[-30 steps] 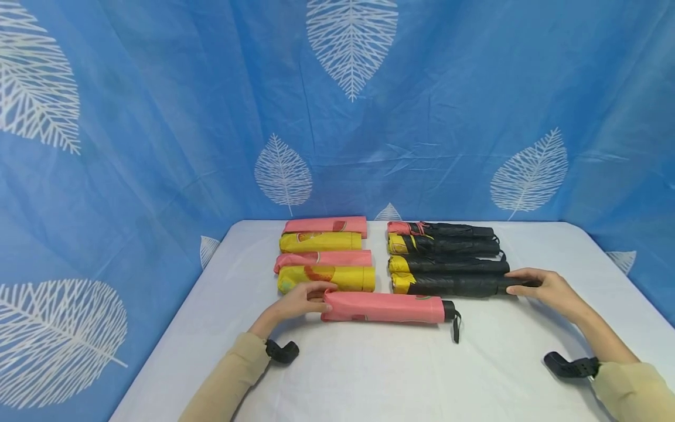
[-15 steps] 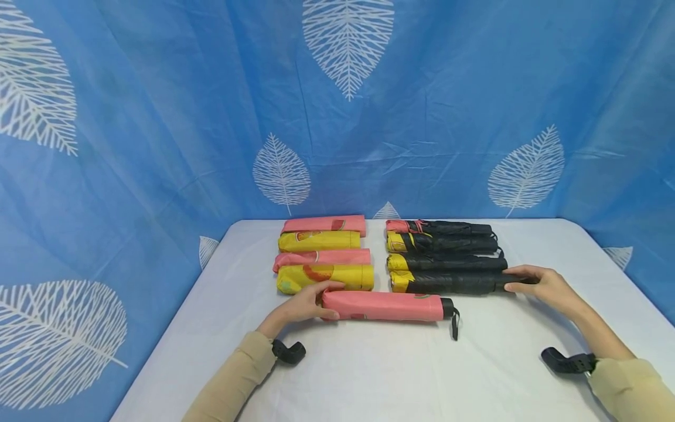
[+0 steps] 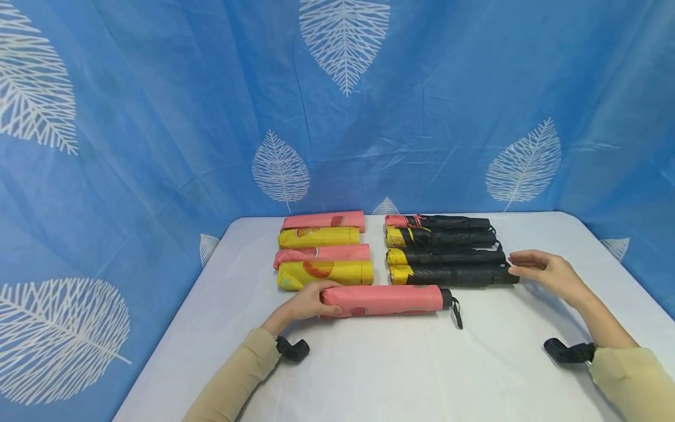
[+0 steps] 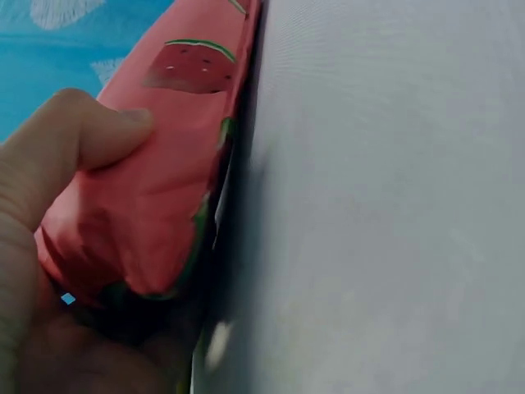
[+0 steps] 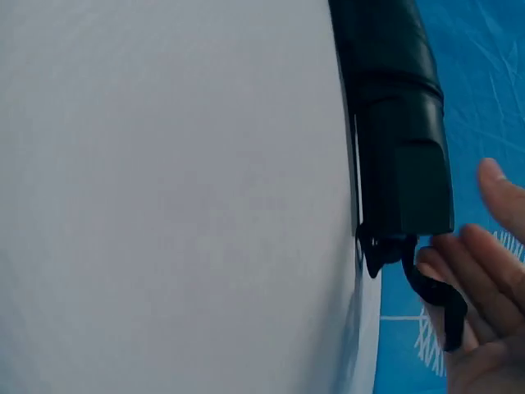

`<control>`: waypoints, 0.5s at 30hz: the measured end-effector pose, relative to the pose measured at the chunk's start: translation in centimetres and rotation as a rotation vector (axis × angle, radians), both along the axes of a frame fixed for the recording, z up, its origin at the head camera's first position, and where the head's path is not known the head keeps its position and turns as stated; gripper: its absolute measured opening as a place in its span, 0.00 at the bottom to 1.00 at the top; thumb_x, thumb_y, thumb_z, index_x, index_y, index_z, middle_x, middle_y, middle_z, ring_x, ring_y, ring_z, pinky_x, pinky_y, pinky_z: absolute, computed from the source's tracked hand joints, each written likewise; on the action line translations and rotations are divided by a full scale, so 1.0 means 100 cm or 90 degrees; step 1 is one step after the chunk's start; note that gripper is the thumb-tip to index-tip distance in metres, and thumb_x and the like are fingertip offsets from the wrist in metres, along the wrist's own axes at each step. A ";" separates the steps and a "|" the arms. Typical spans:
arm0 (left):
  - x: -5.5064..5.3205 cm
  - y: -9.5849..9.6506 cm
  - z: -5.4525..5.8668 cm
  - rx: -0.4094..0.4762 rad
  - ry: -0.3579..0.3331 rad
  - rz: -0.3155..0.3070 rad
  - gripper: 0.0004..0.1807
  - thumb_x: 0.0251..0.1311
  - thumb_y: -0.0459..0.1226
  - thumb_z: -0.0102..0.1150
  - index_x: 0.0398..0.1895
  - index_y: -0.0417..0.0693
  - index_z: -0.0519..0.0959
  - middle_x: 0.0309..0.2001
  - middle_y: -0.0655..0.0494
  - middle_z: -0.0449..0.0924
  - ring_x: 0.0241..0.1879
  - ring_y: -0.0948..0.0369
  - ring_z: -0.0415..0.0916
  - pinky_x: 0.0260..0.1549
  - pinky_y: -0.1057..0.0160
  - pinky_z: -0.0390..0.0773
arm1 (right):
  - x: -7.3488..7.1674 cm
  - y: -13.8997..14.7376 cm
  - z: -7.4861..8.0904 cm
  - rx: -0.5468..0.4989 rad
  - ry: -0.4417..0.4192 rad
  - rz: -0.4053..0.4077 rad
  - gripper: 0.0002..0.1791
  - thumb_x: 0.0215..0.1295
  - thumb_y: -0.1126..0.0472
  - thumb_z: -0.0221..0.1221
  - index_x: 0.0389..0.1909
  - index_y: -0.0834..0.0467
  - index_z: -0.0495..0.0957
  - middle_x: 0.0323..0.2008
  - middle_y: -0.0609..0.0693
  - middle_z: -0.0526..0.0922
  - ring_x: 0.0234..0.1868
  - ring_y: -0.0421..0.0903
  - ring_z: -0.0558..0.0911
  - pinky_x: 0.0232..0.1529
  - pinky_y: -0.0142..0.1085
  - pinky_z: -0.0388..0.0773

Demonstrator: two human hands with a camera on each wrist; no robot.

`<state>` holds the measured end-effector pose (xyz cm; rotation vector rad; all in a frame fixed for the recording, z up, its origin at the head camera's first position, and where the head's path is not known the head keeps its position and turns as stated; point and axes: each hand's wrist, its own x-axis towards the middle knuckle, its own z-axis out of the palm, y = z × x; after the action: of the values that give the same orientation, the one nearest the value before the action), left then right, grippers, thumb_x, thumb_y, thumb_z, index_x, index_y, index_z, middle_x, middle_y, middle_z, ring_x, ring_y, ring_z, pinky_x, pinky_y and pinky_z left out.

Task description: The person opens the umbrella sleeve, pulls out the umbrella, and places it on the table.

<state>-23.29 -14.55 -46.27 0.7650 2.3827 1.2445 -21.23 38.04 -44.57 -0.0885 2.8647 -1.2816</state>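
My left hand (image 3: pixel 311 302) grips the left end of a pink folding umbrella (image 3: pixel 385 300) in a watermelon-print sleeve. Its black handle end and wrist strap point right. In the left wrist view the thumb lies over the pink sleeve (image 4: pixel 143 172); the other fingers are mostly hidden beneath it. At the right, my right hand (image 3: pixel 554 275) is held open beside the handle end of the front black-and-yellow folded umbrella (image 3: pixel 453 275). Seen from the right wrist, the fingers are apart from the black handle (image 5: pixel 406 172), and its strap (image 5: pixel 439 295) hangs across the palm side.
Behind the held umbrella lie pink and yellow sleeves in a stacked row, the nearest a yellow sleeve (image 3: pixel 327 275). To their right are several black umbrellas with yellow or pink ends, such as the rearmost umbrella (image 3: pixel 448 223). A blue leaf-print curtain (image 3: pixel 422 117) rises behind the white table (image 3: pixel 395 369).
My left hand has shifted its fingers further over the pink umbrella's end and now holds it. My right hand has let go of the front black umbrella and lifted slightly off it.
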 end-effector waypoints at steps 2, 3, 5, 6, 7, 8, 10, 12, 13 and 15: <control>0.001 0.000 0.000 0.005 0.006 0.001 0.25 0.54 0.40 0.68 0.55 0.43 0.76 0.42 0.56 0.76 0.37 0.61 0.72 0.36 0.64 0.74 | 0.001 0.000 0.005 -0.015 0.025 -0.009 0.34 0.63 0.47 0.60 0.61 0.67 0.68 0.54 0.63 0.75 0.39 0.18 0.69 0.36 0.23 0.73; 0.002 0.001 0.000 0.010 0.007 0.001 0.25 0.54 0.39 0.68 0.55 0.42 0.76 0.42 0.56 0.77 0.36 0.61 0.72 0.36 0.64 0.74 | 0.002 0.000 0.007 -0.025 0.036 -0.013 0.33 0.63 0.48 0.60 0.61 0.67 0.68 0.52 0.57 0.76 0.38 0.17 0.69 0.35 0.21 0.72; 0.003 0.001 0.000 0.018 0.007 0.005 0.24 0.55 0.39 0.68 0.55 0.41 0.76 0.41 0.55 0.77 0.35 0.61 0.72 0.34 0.65 0.74 | 0.005 -0.002 0.012 -0.047 0.050 -0.014 0.32 0.63 0.50 0.61 0.60 0.67 0.69 0.49 0.43 0.77 0.39 0.17 0.70 0.35 0.20 0.72; 0.004 0.001 0.000 0.026 0.003 0.010 0.24 0.55 0.39 0.67 0.55 0.41 0.76 0.40 0.55 0.77 0.35 0.61 0.72 0.33 0.65 0.74 | 0.006 -0.003 0.014 -0.058 0.054 -0.015 0.31 0.63 0.50 0.61 0.60 0.67 0.69 0.47 0.37 0.77 0.40 0.18 0.71 0.36 0.20 0.72; 0.005 0.001 0.000 0.035 -0.001 0.015 0.24 0.55 0.39 0.67 0.55 0.40 0.76 0.40 0.55 0.77 0.35 0.61 0.72 0.33 0.65 0.74 | 0.006 -0.005 0.016 -0.068 0.058 -0.011 0.31 0.64 0.51 0.61 0.60 0.66 0.69 0.45 0.32 0.75 0.40 0.18 0.71 0.36 0.19 0.72; 0.006 0.002 0.000 0.044 -0.004 0.022 0.25 0.55 0.38 0.68 0.55 0.40 0.76 0.40 0.54 0.77 0.34 0.61 0.72 0.32 0.65 0.74 | 0.007 -0.007 0.018 -0.076 0.062 -0.006 0.31 0.64 0.51 0.60 0.61 0.66 0.69 0.44 0.28 0.73 0.41 0.19 0.72 0.37 0.19 0.72; 0.007 0.003 0.001 0.058 -0.003 0.039 0.25 0.54 0.38 0.68 0.55 0.40 0.76 0.39 0.54 0.77 0.34 0.61 0.72 0.31 0.66 0.74 | 0.009 -0.013 0.023 -0.095 0.072 0.014 0.30 0.65 0.52 0.60 0.61 0.66 0.68 0.45 0.27 0.73 0.43 0.20 0.72 0.38 0.19 0.72; 0.008 0.004 0.003 0.068 0.001 0.058 0.26 0.54 0.38 0.69 0.55 0.40 0.76 0.38 0.54 0.77 0.33 0.61 0.71 0.29 0.66 0.74 | 0.010 -0.021 0.027 -0.110 0.081 0.040 0.28 0.65 0.54 0.59 0.61 0.66 0.68 0.46 0.29 0.74 0.44 0.21 0.73 0.39 0.20 0.72; 0.009 0.005 0.004 0.071 0.003 0.068 0.26 0.53 0.37 0.69 0.55 0.39 0.75 0.37 0.53 0.76 0.33 0.61 0.71 0.29 0.67 0.74 | 0.010 -0.025 0.029 -0.117 0.084 0.056 0.28 0.66 0.55 0.59 0.61 0.67 0.68 0.47 0.31 0.75 0.45 0.22 0.74 0.40 0.20 0.72; 0.009 0.006 0.006 0.075 0.002 0.087 0.25 0.53 0.36 0.69 0.55 0.37 0.75 0.37 0.53 0.77 0.33 0.61 0.72 0.29 0.67 0.74 | 0.012 -0.035 0.033 -0.126 0.091 0.081 0.26 0.66 0.57 0.58 0.61 0.66 0.69 0.49 0.33 0.75 0.46 0.24 0.74 0.41 0.21 0.73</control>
<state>-22.35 -13.98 -45.64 0.6472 2.4159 1.4499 -20.05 34.57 -41.26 -0.3708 2.7795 -1.5888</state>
